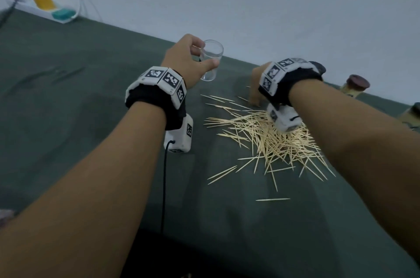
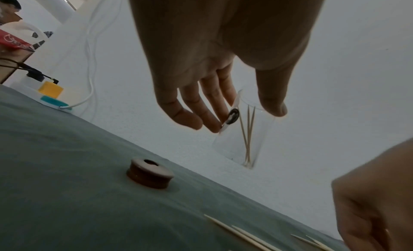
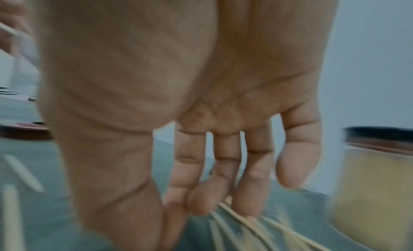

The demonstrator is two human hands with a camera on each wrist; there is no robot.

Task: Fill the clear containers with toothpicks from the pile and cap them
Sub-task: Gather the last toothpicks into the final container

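My left hand point(image 1: 204, 56) grips a clear container point(image 1: 212, 66) and holds it tilted above the green cloth. In the left wrist view the thumb and fingers of that hand point(image 2: 243, 117) pinch its upper wall, and a few toothpicks point(image 2: 248, 136) stand inside. My right hand point(image 1: 255, 98) reaches down at the far end of the toothpick pile point(image 1: 272, 139). The right wrist view is blurred; the fingertips of the right hand point(image 3: 201, 209) close on a small bundle of toothpicks point(image 3: 257, 224) that fans out from them. A brown cap point(image 2: 149, 175) lies on the cloth.
Two filled, capped containers point(image 1: 354, 86) point(image 1: 411, 116) stand at the right by the table's far edge. A power strip with a yellow plug point(image 1: 43, 0) sits at the far left. A wall runs along the back edge. A cable point(image 1: 163, 186) hangs from my left wrist unit.
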